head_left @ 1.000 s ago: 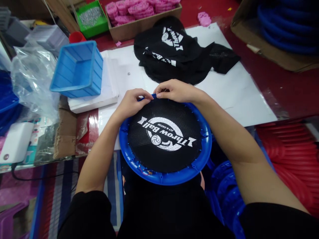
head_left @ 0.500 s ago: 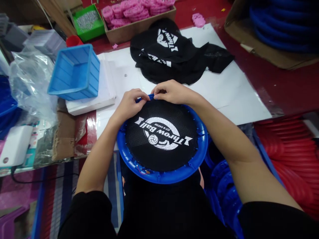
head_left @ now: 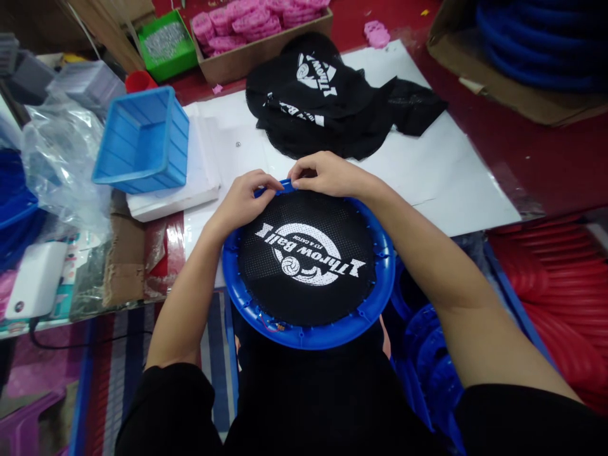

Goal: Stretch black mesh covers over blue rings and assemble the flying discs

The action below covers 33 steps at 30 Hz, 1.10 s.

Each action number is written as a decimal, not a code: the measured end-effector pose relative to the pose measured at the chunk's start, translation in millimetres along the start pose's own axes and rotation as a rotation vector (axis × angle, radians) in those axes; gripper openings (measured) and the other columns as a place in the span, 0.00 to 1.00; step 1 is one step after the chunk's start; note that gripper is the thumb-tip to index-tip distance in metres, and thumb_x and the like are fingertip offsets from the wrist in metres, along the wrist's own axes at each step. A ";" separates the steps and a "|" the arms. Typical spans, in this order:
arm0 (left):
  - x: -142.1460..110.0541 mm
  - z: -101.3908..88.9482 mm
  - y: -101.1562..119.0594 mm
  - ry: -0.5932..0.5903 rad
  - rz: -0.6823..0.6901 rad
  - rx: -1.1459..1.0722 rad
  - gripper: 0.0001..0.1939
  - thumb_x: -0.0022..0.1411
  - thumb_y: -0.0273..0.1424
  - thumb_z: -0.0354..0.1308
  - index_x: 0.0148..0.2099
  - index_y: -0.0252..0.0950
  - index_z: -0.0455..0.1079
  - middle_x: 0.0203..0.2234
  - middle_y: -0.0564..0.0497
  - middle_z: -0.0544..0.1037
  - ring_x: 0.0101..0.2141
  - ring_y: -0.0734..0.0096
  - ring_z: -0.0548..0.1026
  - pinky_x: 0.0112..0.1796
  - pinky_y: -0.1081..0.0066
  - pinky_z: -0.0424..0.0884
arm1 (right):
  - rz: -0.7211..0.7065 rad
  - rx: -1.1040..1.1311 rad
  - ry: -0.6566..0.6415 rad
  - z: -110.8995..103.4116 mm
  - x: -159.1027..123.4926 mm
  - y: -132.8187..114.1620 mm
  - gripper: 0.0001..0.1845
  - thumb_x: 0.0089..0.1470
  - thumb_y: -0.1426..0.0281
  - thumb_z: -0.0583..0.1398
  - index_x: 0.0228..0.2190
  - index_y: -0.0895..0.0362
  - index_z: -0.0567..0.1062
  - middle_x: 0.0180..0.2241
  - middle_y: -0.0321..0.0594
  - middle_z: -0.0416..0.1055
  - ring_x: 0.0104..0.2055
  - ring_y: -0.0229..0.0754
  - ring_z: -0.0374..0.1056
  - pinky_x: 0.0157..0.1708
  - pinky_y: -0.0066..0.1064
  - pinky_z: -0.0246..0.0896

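A round blue plastic ring (head_left: pixel 313 337) rests near my lap at the table's front edge. Black mesh fabric (head_left: pixel 259 278) printed with a white "Throw Ball" logo fills its middle. At the ring's far edge, my left hand (head_left: pixel 249 197) is closed, thumb and fingers pinching the mesh edge by the rim. Right beside it, my right hand (head_left: pixel 325 174) pinches the same edge from the other side. The exact bit of edge between the fingertips is hidden. Small coloured wires (head_left: pixel 272 324) show on the ring's near side.
Loose black printed mesh pieces (head_left: pixel 327 107) lie on a white sheet (head_left: pixel 451 183). A blue bin (head_left: pixel 142 139) stands left, a green tray of small metal parts (head_left: pixel 166 44) behind it. Pink pieces (head_left: pixel 251 22) fill a carton. Red rings (head_left: pixel 555 291) are stacked at right.
My hands keep their pinch at the far edge of the ring. The whole view has shifted slightly; the ring sits a little further left in the picture.
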<state>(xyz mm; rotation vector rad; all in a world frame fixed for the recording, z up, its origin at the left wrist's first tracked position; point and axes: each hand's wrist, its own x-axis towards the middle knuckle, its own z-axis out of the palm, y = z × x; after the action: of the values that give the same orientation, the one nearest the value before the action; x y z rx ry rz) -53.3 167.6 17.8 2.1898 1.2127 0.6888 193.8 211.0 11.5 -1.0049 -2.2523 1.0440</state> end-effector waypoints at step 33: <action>-15.3 -6.2 2.2 -0.265 0.200 0.042 0.22 0.73 0.36 0.62 0.66 0.41 0.71 0.71 0.39 0.67 0.71 0.51 0.67 0.71 0.46 0.63 | -0.129 -0.078 -0.342 -25.0 -26.1 -1.5 0.16 0.51 0.59 0.74 0.37 0.52 0.80 0.69 0.46 0.66 0.75 0.62 0.54 0.73 0.58 0.49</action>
<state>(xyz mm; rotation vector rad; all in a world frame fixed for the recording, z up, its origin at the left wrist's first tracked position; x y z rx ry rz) -63.2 154.6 21.2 2.3705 0.8905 0.4341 226.0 201.5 25.3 -0.7424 -2.6106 1.1505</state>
